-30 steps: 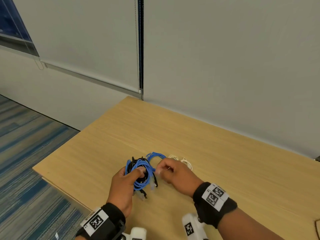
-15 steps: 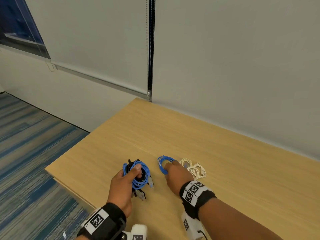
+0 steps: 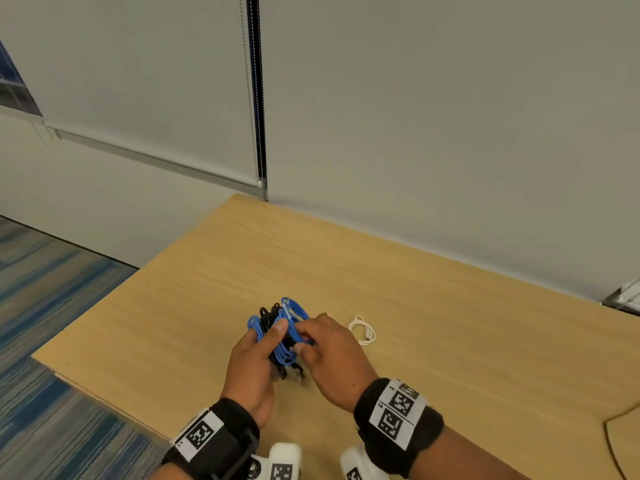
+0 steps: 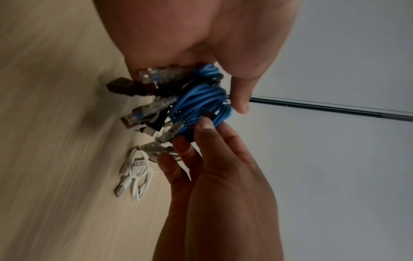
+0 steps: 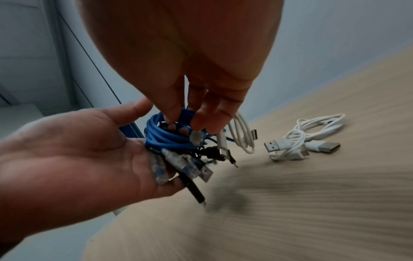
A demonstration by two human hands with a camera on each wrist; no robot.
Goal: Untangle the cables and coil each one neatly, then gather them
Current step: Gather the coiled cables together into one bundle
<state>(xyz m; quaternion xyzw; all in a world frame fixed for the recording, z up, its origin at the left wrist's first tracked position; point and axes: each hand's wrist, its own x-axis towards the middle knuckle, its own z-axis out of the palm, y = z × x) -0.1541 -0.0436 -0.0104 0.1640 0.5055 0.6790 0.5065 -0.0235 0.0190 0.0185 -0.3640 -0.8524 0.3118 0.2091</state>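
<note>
My left hand [image 3: 266, 333] grips an upright bundle of coiled blue cable [image 3: 294, 315] and black cable [image 3: 268, 317] just above the wooden table [image 3: 450, 341]. My right hand [image 3: 304, 339] pinches a blue coil [image 5: 170, 139] against that bundle from the right. Clear plugs [image 5: 178, 164] and a black plug [image 5: 196, 192] hang below my left palm [image 5: 78, 141]. In the left wrist view my thumb [image 4: 241, 98] presses the blue coils [image 4: 201, 100]. Coiled white cable [image 3: 362, 329] lies on the table to the right of my hands. A white loop [image 5: 242, 136] hangs by my right fingers; what holds it is hidden.
The table's left corner and front edge [image 3: 104, 386] are near my left wrist, with striped carpet [image 3: 52, 323] below. A grey wall with a blind cord [image 3: 256, 98] stands behind. A thin dark cable [image 3: 614, 434] lies at the right edge.
My right hand reached right to a small blue coil on the table beside the white cable, then brought it back against the bundle in my left hand. The bundle has lifted slightly.
</note>
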